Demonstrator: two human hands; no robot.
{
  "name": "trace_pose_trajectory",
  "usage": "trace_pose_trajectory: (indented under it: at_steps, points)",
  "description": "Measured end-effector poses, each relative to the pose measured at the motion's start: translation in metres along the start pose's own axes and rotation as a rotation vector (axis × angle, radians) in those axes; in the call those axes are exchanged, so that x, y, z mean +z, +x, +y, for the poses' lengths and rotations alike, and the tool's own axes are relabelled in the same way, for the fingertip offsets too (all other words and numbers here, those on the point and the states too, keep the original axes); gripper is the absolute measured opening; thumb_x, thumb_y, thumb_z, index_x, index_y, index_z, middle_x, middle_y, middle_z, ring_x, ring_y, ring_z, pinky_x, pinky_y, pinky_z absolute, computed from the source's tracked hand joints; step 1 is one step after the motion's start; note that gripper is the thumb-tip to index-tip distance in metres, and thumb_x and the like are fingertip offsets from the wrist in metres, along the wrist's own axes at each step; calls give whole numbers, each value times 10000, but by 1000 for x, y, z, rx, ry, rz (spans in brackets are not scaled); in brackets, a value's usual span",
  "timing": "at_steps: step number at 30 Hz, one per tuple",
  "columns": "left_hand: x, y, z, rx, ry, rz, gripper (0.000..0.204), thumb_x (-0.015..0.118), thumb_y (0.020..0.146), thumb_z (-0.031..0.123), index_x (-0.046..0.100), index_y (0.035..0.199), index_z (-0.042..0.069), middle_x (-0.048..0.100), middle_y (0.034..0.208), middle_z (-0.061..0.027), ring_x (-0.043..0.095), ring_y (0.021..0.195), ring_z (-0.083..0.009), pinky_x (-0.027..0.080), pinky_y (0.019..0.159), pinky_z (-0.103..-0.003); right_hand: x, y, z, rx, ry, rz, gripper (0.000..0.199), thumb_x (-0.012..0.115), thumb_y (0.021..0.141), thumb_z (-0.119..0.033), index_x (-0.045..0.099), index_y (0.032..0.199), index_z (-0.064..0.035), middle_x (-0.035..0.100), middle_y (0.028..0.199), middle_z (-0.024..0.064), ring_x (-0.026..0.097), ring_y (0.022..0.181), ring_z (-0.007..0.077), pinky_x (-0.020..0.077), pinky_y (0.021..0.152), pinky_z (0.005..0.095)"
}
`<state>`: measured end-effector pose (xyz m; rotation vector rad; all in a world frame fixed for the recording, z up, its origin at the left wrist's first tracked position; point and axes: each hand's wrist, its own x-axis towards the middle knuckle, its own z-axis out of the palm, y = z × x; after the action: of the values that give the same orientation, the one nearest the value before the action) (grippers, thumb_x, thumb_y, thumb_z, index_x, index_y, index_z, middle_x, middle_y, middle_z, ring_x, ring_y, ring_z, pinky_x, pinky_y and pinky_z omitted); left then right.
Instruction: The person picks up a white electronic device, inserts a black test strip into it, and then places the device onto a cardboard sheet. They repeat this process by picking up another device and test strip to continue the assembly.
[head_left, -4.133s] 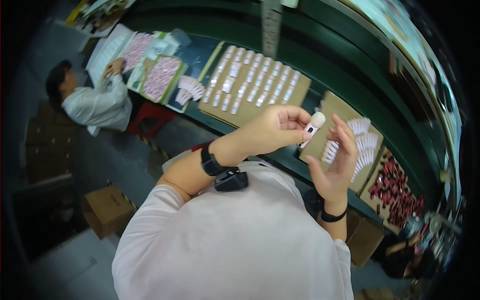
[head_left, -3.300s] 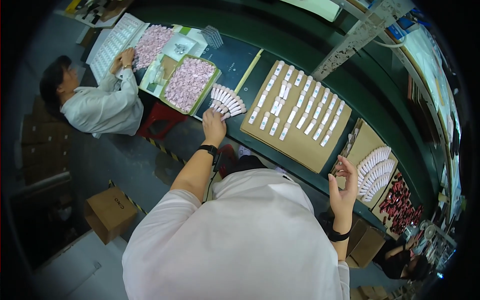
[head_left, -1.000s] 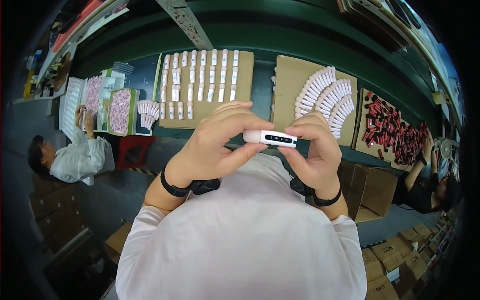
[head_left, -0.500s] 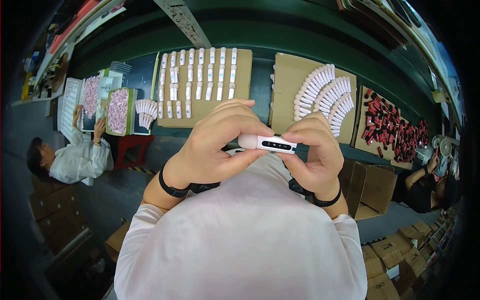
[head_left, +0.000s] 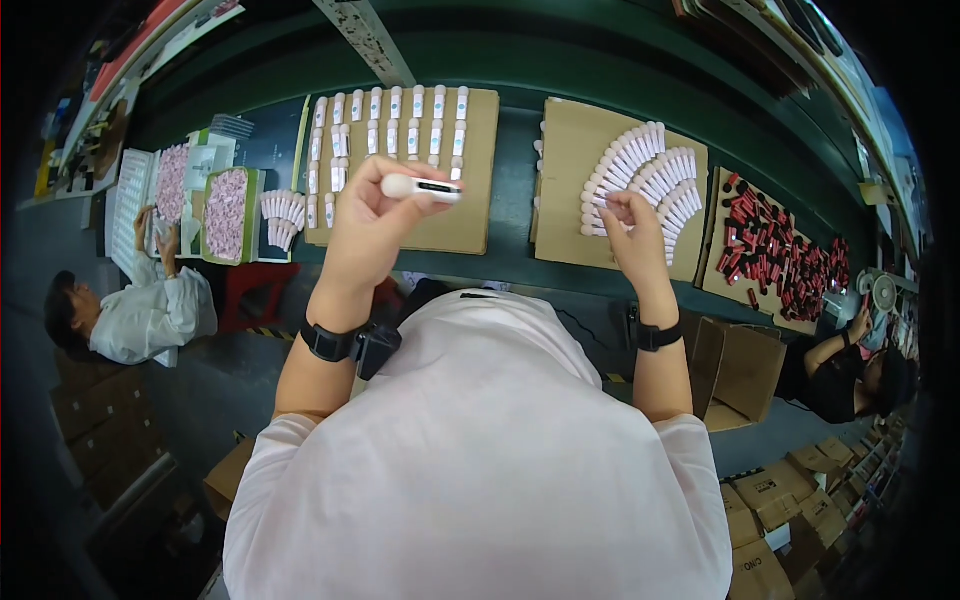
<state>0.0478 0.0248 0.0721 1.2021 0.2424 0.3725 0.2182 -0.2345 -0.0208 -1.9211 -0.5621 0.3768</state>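
My left hand [head_left: 373, 215] is raised over the left cardboard sheet, pinching a mini wand massager [head_left: 438, 189] between thumb and fingers. The massager has a white body, a black button panel and a pale pink rounded head pointing left. Over the right cardboard sheet is my right hand [head_left: 638, 238], its thumb and index finger curved and slightly apart. I see nothing held in it. Its fingertips are close to a fan of similar massagers [head_left: 625, 160]; whether they touch one is unclear. Rows of upright massagers [head_left: 414, 135] stand on the left sheet, some hidden behind my left hand.
The left cardboard sheet [head_left: 455, 228] and right cardboard sheet [head_left: 565, 135] lie on a green bench. Red-and-black pieces [head_left: 765, 235] are heaped farther right. A green-rimmed bin [head_left: 228, 215] of pink parts stands at left. One co-worker [head_left: 150, 310] sits left, another [head_left: 850, 370] right. An open carton [head_left: 738, 370] is below the bench.
My hands have parted. The left has carried the massager up and left over the rows; the right has let go of it and moved up beside the fan.
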Motion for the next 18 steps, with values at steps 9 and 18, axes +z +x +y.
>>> trace_pose_trajectory:
  at_steps: [9,18]
  points:
    - [-190,-84,-119,-209,978,595,204,581,825,43,570,1021,-12,606,937,-155,609,867,-251,487,719,-336,17,-19,96,-130,-832,-25,172,671,747,-81,609,907,-66,564,903,141,549,872,347,452,741,438]
    - [-260,-120,-150,-326,1261,872,151,633,791,72,591,929,27,595,920,-155,580,900,-337,474,763,-408,18,-16,99,-237,-832,-62,163,665,761,-29,586,902,-50,551,886,131,530,877,335,441,745,421]
